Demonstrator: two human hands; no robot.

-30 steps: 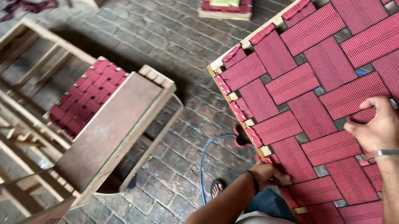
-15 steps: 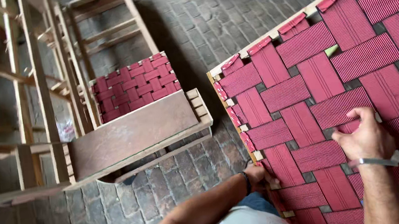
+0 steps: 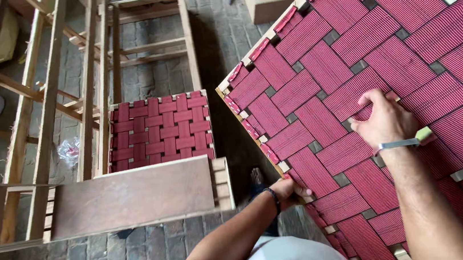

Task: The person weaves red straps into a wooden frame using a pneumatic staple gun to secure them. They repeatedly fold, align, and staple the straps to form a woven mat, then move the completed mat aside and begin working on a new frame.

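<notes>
— Brick paving [image 3: 159, 258] runs under everything, grey and worn. What sits on it?

— Biggest by far is the woven panel [image 3: 383, 45], a wooden frame strung with red cord bands in a basket weave. It fills the right side of the view and lies tilted, its long edge running from upper right down toward the person's body.

— And to the left?

— Bare wooden chair frames [image 3: 39, 98] lie tipped together, and among them a smaller woven seat [image 3: 160, 132] in the same red, with a plain board [image 3: 135, 194] across the front of it.

— Where do the hands stand to the panel?

— Both are on it. The left hand [image 3: 291, 191] is at the near left edge, fingers curled around the frame rail, gripping it; a dark band circles that wrist. The right hand [image 3: 386, 120] lies further in, up and to the right of the left one, on top of the weave.

— Open or closed, that right hand?

— Partly curled, fingertips pressed into a band of cord. Whether it pinches a strand cannot be told. A metal bracelet [image 3: 399, 144] sits on the wrist.
</notes>
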